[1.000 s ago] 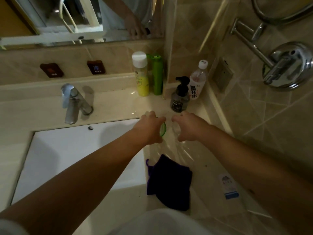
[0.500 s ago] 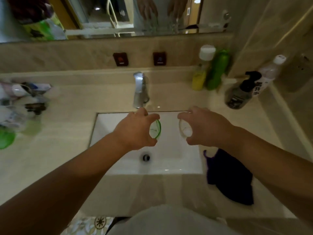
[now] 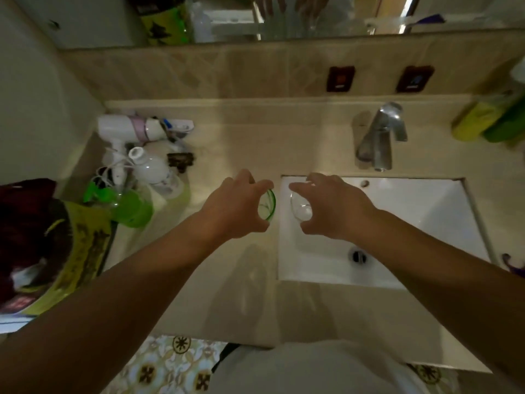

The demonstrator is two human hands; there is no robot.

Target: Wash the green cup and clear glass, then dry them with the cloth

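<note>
My left hand [image 3: 237, 207] grips the green cup [image 3: 268, 205] from above, holding it over the beige counter just left of the sink's edge. My right hand [image 3: 333, 207] grips the clear glass [image 3: 299, 207] the same way, over the left end of the white sink [image 3: 426, 211]. The two vessels hang side by side, a little apart. Only a purple corner of the cloth [image 3: 512, 265] shows at the right edge of the frame, on the counter beside the sink.
A chrome faucet [image 3: 380, 137] stands behind the sink, the drain [image 3: 357, 255] below my right wrist. A white hair dryer [image 3: 130, 132], small bottles and a green bottle [image 3: 127, 207] crowd the counter's left end. Yellow and green bottles [image 3: 488, 120] stand at right.
Both hands lifted the cup and glass off the right counter and carried them left to the sink's left edge. The view swung left, so the cloth has nearly left the frame.
</note>
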